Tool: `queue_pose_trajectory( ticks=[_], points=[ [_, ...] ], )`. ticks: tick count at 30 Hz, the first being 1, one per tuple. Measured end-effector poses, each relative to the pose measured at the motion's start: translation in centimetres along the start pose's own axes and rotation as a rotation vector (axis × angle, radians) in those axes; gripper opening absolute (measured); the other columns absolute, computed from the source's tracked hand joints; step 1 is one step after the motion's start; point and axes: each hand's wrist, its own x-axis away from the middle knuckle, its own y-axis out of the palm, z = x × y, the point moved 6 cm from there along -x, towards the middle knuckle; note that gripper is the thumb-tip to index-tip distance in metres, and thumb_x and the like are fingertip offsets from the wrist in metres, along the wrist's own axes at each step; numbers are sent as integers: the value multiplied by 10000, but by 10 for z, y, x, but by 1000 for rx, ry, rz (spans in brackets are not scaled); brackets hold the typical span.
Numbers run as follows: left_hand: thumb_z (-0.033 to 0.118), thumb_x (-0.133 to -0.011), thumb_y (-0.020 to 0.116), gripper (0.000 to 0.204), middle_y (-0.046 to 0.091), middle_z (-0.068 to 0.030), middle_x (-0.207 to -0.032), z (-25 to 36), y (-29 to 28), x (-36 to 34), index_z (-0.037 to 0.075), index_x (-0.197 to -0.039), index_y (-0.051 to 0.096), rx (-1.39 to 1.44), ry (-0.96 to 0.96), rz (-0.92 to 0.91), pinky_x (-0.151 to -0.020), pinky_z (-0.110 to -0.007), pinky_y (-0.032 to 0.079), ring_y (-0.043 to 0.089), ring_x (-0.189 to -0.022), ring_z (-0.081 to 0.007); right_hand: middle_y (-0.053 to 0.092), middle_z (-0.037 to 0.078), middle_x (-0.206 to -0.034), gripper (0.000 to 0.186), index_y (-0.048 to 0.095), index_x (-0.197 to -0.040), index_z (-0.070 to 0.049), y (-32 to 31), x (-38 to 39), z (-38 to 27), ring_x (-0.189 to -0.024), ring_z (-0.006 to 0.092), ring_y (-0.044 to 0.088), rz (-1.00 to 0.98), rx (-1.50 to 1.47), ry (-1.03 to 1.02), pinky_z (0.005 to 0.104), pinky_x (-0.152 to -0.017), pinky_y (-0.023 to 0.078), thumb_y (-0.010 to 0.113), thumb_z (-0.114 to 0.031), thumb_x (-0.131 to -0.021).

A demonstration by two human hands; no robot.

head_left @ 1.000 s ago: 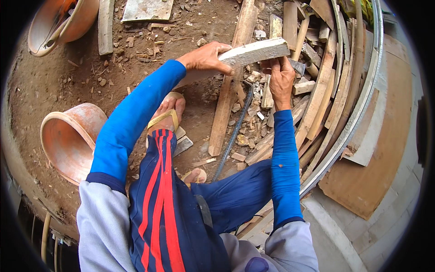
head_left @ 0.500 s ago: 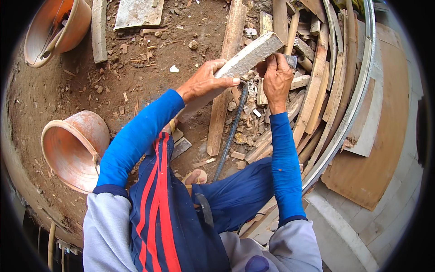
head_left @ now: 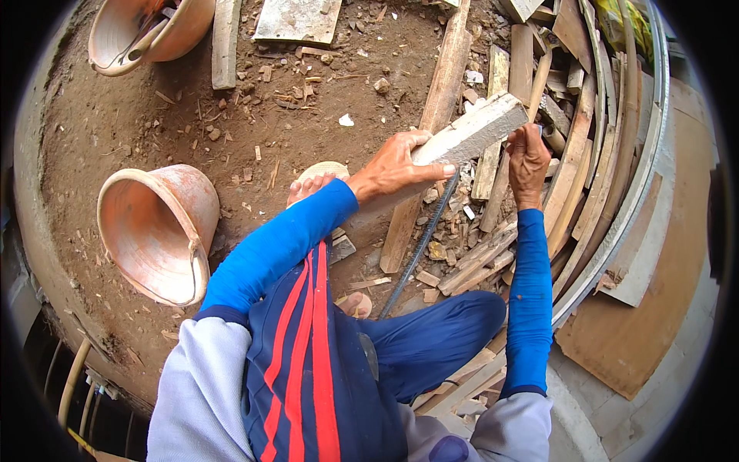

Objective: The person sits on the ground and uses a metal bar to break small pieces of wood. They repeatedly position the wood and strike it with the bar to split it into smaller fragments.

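My left hand (head_left: 396, 165) is closed around a pale, mortar-crusted wooden board (head_left: 477, 131), thumb along the near side. The board slants up to the right over the ground, its far end beside my right hand (head_left: 528, 163). The fingers of that hand are curled tightly together near the board's end; whatever they hold is hidden. Just beyond them a light round wooden handle (head_left: 541, 81) and a small grey metal piece show among the scrap; whether my fingers touch these I cannot tell.
Scrap timber (head_left: 577, 177) is heaped on the right, inside a curved metal rail (head_left: 616, 258). A long plank (head_left: 446, 77) and a ribbed steel bar (head_left: 423, 239) lie on the dirt. One orange bucket (head_left: 158, 235) lies tipped on the left; another bucket (head_left: 188, 35) is above it.
The view has shifted, so hands and board sit farther right and lower in the picture. My left hand still grips the board; my right hand remains closed, now slightly lower against the board's end.
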Motion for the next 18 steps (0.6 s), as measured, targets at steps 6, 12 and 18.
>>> queue_pose_trajectory(
  ticks=[6,12,18],
  points=[
    [517,-787,859,697,745,-172,-1046,28,-16,7,-51,-1168,727,-150,51,191,-798,-385,565,721,-910,-237,605,19,-734,287,564,-923,-48,32,0,-35,-607,87,600,17,-347,364,281,-529,477,535,-244,-1130],
    [519,-791,864,716,740,-176,-1084,24,-27,7,-50,-1196,708,-171,45,198,-871,-381,559,712,-985,-256,643,27,-729,273,562,-924,-42,33,-22,-7,-647,100,661,-102,-326,273,273,-589,525,538,-223,-1126],
    [600,-756,860,765,734,-217,-1032,6,-42,11,-41,-1139,690,-265,-32,203,-797,-423,557,721,-922,-309,611,146,-854,176,583,-1002,12,39,-32,-64,-686,265,641,-106,127,-65,385,-622,483,553,-135,-1094]
  ],
)
